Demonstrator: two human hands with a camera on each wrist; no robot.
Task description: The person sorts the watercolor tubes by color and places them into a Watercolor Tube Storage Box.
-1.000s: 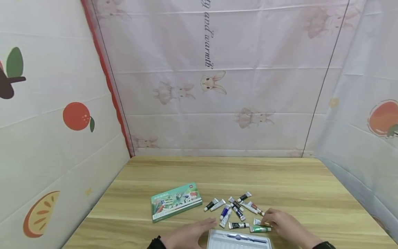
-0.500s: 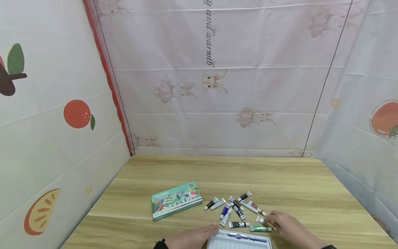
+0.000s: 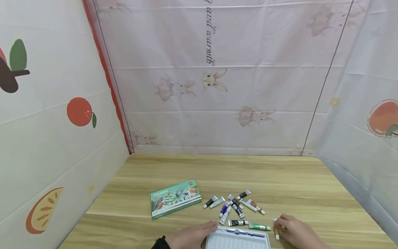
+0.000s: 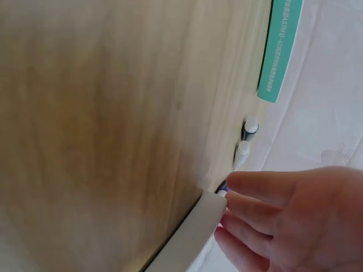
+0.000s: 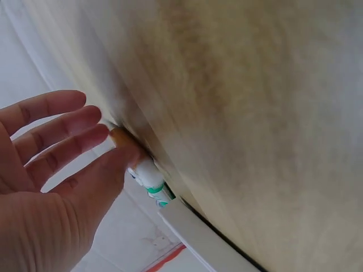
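Observation:
My right hand (image 3: pixel 296 232) pinches a small ochre-coloured paint tube (image 3: pixel 276 232) between thumb and fingers, on the table right of the white tray (image 3: pixel 208 238). In the right wrist view, thumb and fingertips meet at the ochre tube (image 5: pixel 120 137), its white cap beyond. My left hand (image 3: pixel 191 237) rests with fairly straight fingers against the tray's left corner. The left wrist view shows these fingers (image 4: pixel 252 184) touching the tray's edge (image 4: pixel 195 232). In the tray lies a slim blue brush (image 3: pixel 245 233). A green paint tube (image 3: pixel 259 227) lies just behind the tray's right corner.
Several paint tubes lie scattered behind the tray, among them a black one (image 3: pixel 237 223), a purple one (image 3: pixel 224 209) and a reddish-brown one (image 3: pixel 256 206). A green cardboard box (image 3: pixel 176 199) lies to their left. Printed cloth (image 3: pixel 199 131) hangs around the wooden table (image 3: pixel 140 173).
My right hand has drawn the ochre tube rightward and nearer, away from the green one, and it now points toward me. The left hand has come onto the tray's corner.

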